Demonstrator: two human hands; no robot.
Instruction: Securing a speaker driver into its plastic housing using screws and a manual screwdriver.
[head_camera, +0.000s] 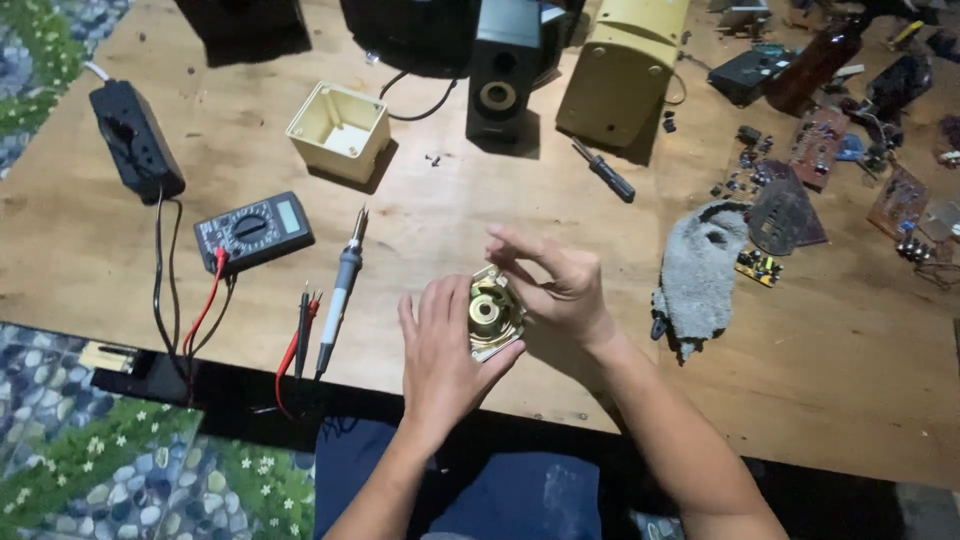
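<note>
Small round metal part (492, 312) with brass-coloured centre, held above the near middle of the wooden table (440, 230), grasped between both hands. Left hand (445, 355) cupped under and beside it, fingers pressed on its left edge; right hand (558, 285) closed on its right and upper side, thumb and fingertips touching the rim. Further back, open cream plastic box (339, 130), mouth up, inside looking bare. Left of the hands, soldering iron (341, 290) and red and black probes (303, 325), near the table's front edge; beyond these, black multimeter (253, 230). Right of the hands, grey cloth (700, 275), then circuit boards (820, 145) crowded toward the far right corner. Behind, black speaker (503, 70), yellow housing (620, 70), screwdriver (603, 170). Free wood between box and hands, also at the near right.
</note>
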